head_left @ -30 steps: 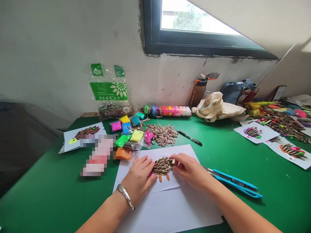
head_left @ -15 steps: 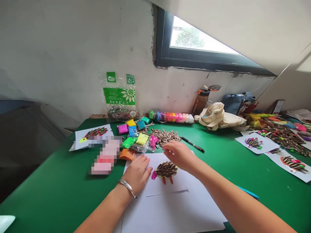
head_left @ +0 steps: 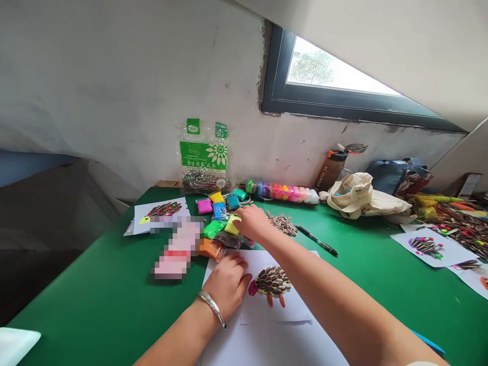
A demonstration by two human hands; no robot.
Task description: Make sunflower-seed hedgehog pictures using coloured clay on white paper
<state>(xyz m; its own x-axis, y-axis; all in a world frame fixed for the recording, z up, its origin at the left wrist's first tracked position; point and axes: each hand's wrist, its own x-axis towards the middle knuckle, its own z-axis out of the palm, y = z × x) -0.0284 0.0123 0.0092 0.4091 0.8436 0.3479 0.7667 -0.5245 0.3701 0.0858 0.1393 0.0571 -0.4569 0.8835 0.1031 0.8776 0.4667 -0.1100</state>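
My left hand (head_left: 229, 284), with a silver bracelet on its wrist, lies flat on white paper (head_left: 247, 338), left of the animal figure. That figure has a body of sunflower seeds (head_left: 273, 280), a magenta head (head_left: 253, 288) and orange legs (head_left: 276, 300), all on a smaller white sheet. My right hand (head_left: 252, 222) reaches over the bagged clay, beside a pale yellow clay packet (head_left: 232, 225); its fingertips are mostly hidden. Around it are a green clay packet (head_left: 214, 229), a blue one (head_left: 219, 211), a dark one (head_left: 229, 239) and an orange one (head_left: 211, 249).
Loose sunflower seeds (head_left: 282, 223) and a pen (head_left: 317, 240) lie right of my hand. Behind stand a seed bag (head_left: 204, 162), a clay row (head_left: 284, 193), a bottle (head_left: 332, 168) and a cloth bag (head_left: 354, 195). Seed pictures (head_left: 425, 246) lie at right, another (head_left: 162, 213) at left.
My right hand has moved from above the seed figure, away from me and left, to the clay packets. The left hand stays on the paper. The view has shifted left.
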